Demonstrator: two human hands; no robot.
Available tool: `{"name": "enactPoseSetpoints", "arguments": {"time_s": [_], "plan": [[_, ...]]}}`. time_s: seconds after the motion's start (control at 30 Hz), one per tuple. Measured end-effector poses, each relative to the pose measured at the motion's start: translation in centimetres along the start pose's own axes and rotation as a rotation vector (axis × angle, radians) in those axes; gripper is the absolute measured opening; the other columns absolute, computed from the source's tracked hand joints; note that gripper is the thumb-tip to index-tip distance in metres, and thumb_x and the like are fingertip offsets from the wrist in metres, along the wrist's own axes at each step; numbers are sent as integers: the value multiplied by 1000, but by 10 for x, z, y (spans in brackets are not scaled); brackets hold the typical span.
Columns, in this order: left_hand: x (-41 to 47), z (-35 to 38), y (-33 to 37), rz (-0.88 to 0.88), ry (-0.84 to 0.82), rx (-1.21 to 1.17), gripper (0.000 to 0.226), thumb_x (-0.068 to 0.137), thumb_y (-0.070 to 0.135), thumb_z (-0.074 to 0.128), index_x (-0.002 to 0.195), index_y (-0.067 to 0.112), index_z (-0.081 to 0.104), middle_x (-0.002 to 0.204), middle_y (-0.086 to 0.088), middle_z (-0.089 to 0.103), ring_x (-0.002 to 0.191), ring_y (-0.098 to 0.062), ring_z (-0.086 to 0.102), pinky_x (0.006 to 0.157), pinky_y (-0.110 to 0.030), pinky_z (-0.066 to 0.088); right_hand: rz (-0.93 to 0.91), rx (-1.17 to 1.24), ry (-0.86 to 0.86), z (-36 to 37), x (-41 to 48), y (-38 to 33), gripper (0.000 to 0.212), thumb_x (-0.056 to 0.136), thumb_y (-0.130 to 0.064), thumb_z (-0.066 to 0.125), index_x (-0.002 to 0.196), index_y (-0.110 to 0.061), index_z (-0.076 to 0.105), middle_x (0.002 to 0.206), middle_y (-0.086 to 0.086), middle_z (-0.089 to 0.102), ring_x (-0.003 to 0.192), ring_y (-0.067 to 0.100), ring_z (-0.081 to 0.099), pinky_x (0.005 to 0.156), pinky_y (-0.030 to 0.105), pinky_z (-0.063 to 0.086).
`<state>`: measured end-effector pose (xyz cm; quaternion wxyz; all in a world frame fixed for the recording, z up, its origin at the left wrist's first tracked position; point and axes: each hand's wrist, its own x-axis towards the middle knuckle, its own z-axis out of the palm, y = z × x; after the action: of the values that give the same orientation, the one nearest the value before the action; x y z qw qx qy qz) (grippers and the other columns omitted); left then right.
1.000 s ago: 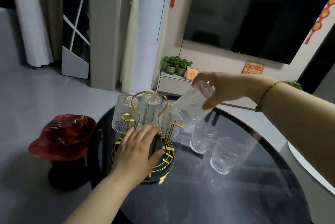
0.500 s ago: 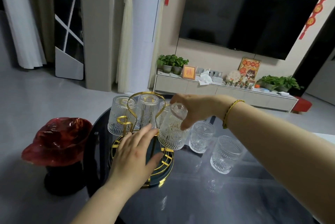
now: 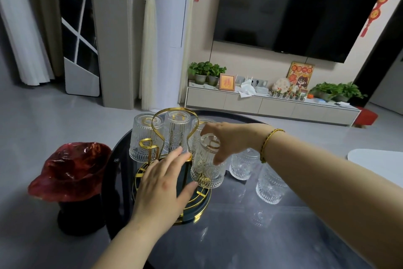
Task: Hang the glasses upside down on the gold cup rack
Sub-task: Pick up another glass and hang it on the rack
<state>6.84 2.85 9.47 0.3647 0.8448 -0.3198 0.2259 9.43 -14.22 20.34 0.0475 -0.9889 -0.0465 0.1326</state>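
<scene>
The gold cup rack (image 3: 157, 126) stands on a round dark tray with gold rings (image 3: 199, 205) at the table's far left. Three ribbed clear glasses hang upside down on it, one at the left (image 3: 142, 140), one in the middle (image 3: 177, 131) and one behind my fingers. My right hand (image 3: 226, 138) grips the base of a fourth glass (image 3: 207, 168), upside down and upright at the rack's front right arm. My left hand (image 3: 162, 183) lies flat on the tray with fingers spread, touching the rack's stem. Two more glasses (image 3: 243, 165) (image 3: 270, 186) stand upright on the table to the right.
The round dark glass table (image 3: 239, 236) carries everything. A red wavy bowl-shaped thing on a dark stand (image 3: 69, 170) sits just off the table's left edge. A white table edge (image 3: 377, 159) shows at the right. A TV cabinet and plants stand far behind.
My right hand has turned the glass fully upside down and brought it down and left onto the rack's front right arm. My left hand stays on the tray.
</scene>
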Motion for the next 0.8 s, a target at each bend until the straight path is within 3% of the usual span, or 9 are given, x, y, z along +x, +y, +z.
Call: {"name": "enactPoseSetpoints", "arguments": {"time_s": [0.53, 0.7, 0.8], "plan": [[0, 1, 0, -5, -1, 15, 57, 80, 29, 63, 131, 20, 38, 143, 1, 33, 127, -19, 29, 100, -29, 7, -34, -6, 28, 6, -1, 5, 84, 69, -26, 69, 136, -20, 19, 144, 7, 31, 128, 26, 29, 107, 41, 26], [-1, -2, 4, -14, -36, 20, 62, 84, 36, 57, 136, 25, 26, 142, 12, 13, 130, -7, 15, 104, -29, 1, -76, 171, 226, 3, -25, 19, 79, 68, -28, 70, 133, -19, 27, 141, 4, 34, 125, 22, 31, 104, 34, 27], [-12, 3, 13, -2, -22, 76, 58, 88, 50, 38, 134, 14, 32, 139, 0, 18, 132, -15, 17, 110, -33, 8, -55, 288, 421, 14, -47, 46, 70, 69, -27, 69, 129, -19, 34, 134, 4, 41, 119, 18, 35, 97, 28, 30]]}}
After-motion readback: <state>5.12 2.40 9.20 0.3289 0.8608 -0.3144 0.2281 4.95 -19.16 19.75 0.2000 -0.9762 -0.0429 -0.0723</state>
